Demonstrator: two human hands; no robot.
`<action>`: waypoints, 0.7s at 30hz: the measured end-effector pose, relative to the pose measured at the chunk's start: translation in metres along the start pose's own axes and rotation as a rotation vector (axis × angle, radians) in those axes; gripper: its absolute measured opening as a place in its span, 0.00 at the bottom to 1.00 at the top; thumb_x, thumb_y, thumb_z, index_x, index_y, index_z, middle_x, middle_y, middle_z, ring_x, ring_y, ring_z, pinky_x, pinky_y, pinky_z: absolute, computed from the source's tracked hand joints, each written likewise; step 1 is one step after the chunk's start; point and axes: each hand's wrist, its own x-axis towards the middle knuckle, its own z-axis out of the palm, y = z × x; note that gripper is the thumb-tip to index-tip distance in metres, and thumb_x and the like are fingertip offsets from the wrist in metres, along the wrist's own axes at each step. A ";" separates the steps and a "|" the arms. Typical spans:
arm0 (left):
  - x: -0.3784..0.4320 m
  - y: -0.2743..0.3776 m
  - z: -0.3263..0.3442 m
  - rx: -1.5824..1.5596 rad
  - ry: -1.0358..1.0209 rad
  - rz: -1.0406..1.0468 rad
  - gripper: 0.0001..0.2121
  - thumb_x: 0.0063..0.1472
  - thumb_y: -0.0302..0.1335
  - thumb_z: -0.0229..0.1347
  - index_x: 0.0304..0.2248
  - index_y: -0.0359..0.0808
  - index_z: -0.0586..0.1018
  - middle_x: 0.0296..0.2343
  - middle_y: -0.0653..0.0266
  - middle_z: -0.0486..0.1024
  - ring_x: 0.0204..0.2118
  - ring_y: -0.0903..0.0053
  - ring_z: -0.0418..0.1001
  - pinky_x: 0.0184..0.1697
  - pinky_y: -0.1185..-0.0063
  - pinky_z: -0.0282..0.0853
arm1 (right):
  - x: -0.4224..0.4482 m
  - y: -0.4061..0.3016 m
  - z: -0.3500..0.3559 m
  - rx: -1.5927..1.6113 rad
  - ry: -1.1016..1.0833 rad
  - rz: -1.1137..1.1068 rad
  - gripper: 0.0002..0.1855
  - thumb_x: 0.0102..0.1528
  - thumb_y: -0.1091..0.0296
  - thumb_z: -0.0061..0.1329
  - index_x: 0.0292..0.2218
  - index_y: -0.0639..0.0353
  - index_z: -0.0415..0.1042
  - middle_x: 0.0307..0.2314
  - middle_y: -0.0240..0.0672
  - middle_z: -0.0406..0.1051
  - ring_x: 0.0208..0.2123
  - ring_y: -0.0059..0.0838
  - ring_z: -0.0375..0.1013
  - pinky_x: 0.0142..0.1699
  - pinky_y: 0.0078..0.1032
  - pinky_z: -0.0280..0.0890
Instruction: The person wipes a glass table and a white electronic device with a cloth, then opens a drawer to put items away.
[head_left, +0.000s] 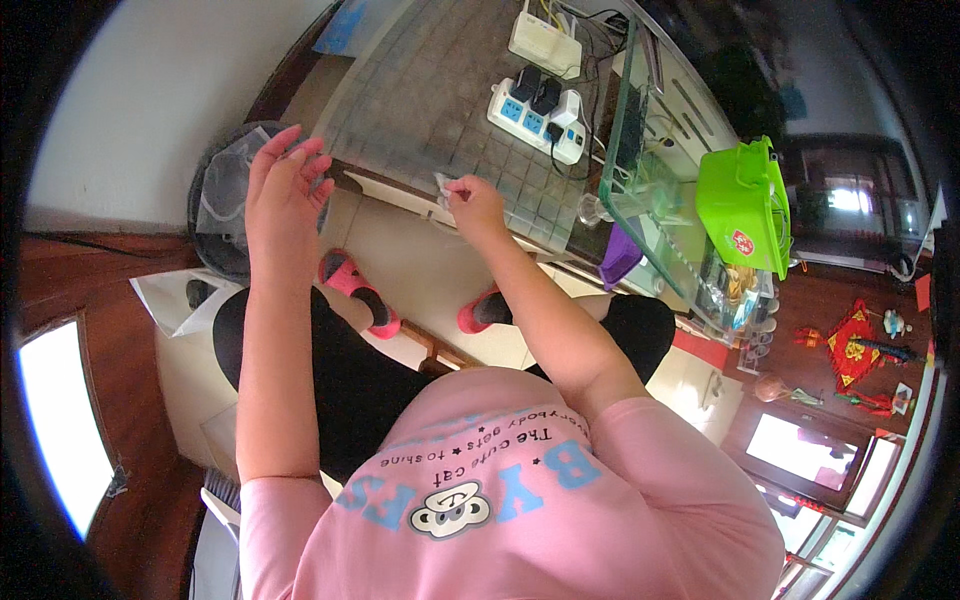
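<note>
My right hand (476, 208) pinches a small, crumpled white tissue or wipe (442, 191) between thumb and fingers, near the front edge of a grey desk or shelf top (420, 97). At the left, my left hand (283, 176) is raised with its fingers apart and slightly curled, holding nothing visible. It overlaps a dark waste bin with a clear plastic liner (221, 199). A white power strip (536, 124) with several plugs and adapters lies on the grey top beyond my right hand, beside a white router-like box (545, 45).
A glass shelf (622, 112) rises at the right, with a bright green plastic box (739, 206) by it. Beneath the glass is a purple container (621, 255). Cables trail behind the power strip. My feet in pink slippers (349, 281) are on the tiled floor.
</note>
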 end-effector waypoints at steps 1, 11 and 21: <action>0.000 0.000 -0.003 0.010 0.025 -0.011 0.16 0.60 0.29 0.46 0.47 0.37 0.65 0.39 0.64 0.71 0.38 0.79 0.69 0.40 0.79 0.64 | -0.001 -0.004 -0.005 0.004 0.003 -0.003 0.09 0.47 0.72 0.51 0.34 0.58 0.74 0.26 0.37 0.73 0.25 0.29 0.73 0.33 0.25 0.66; -0.005 0.007 -0.003 0.036 0.026 0.004 0.16 0.60 0.28 0.46 0.47 0.38 0.66 0.39 0.65 0.70 0.37 0.81 0.69 0.39 0.80 0.64 | 0.006 0.136 -0.115 0.228 0.426 0.562 0.14 0.50 0.79 0.47 0.41 0.68 0.69 0.26 0.36 0.70 0.24 0.24 0.71 0.27 0.18 0.67; -0.004 0.002 0.006 -0.003 -0.036 -0.018 0.16 0.60 0.28 0.45 0.48 0.37 0.65 0.39 0.66 0.70 0.38 0.81 0.68 0.40 0.80 0.63 | 0.028 0.115 -0.101 -0.422 0.360 0.471 0.08 0.45 0.67 0.53 0.29 0.57 0.76 0.25 0.41 0.75 0.29 0.39 0.74 0.36 0.30 0.67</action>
